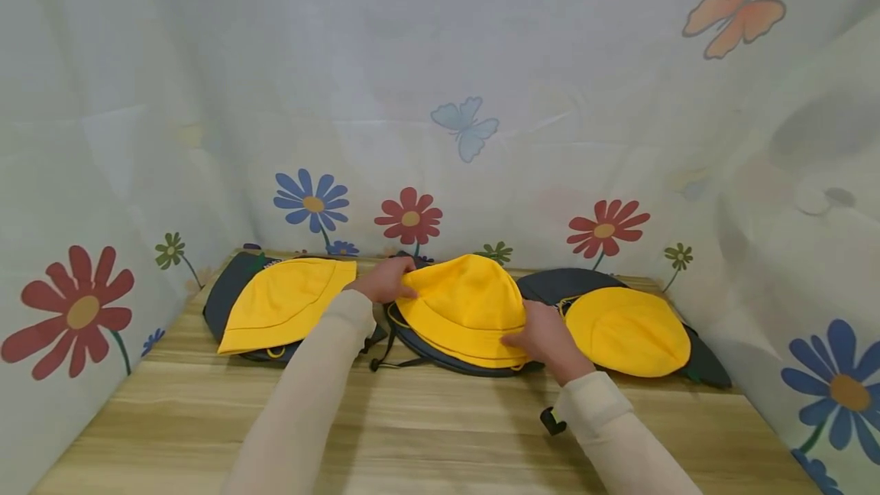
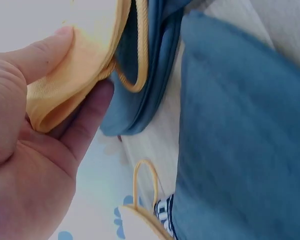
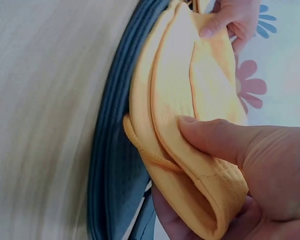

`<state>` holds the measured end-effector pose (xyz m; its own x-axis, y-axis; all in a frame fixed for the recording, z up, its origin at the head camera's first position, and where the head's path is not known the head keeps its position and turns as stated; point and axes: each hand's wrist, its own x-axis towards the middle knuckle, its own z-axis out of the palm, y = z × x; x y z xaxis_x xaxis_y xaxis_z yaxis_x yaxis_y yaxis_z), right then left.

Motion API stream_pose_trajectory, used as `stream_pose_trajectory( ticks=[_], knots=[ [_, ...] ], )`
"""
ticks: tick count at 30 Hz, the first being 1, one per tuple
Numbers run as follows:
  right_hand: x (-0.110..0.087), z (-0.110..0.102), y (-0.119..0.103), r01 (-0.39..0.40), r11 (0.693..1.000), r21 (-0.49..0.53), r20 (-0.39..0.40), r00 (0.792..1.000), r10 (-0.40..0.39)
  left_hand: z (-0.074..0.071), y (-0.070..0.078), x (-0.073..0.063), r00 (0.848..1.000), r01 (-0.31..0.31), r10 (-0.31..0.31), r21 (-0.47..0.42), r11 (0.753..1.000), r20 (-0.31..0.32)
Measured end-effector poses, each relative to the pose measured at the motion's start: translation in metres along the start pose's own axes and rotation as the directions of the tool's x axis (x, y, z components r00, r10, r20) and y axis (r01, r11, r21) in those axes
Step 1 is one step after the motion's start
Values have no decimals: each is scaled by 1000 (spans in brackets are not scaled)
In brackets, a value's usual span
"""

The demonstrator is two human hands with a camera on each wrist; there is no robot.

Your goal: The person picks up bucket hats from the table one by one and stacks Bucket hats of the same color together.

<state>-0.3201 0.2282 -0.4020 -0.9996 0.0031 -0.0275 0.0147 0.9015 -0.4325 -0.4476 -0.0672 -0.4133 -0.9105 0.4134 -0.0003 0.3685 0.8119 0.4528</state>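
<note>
A yellow bucket hat, folded flat, lies over a dark blue item at the middle of the table. My left hand pinches its left end, thumb on top and fingers beneath, as the left wrist view shows. At the right end of the brim my right hand grips the cloth between thumb and fingers. In the right wrist view the folded brim shows two layers with a yellow cord loop hanging from it. Stacked dark blue edges sit just beside the brim.
To the left, another yellow hat rests on a dark blue item. A third yellow hat lies on dark cloth at the right. A black buckle hangs near my right cuff. A flower-printed curtain stands behind the wooden table.
</note>
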Motion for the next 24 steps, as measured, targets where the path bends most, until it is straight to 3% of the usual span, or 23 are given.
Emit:
stream_pose_trajectory(
  ticks=[6,12,18,24],
  knots=[
    [-2,-10,10,14,996,90,5,1000,-14,-11,-5,-7,996,-76,75,17,997,42],
    [-2,-20,31,-22,976,216,42,999,13,-14,-9,-13,989,-146,146,-6,989,36],
    [2,-31,43,-66,932,356,46,998,53,-22,-5,-29,983,-183,184,-116,976,-5],
    [3,-48,38,-25,908,418,4,1000,25,-47,8,-52,979,-202,187,-253,946,-83]
  ],
)
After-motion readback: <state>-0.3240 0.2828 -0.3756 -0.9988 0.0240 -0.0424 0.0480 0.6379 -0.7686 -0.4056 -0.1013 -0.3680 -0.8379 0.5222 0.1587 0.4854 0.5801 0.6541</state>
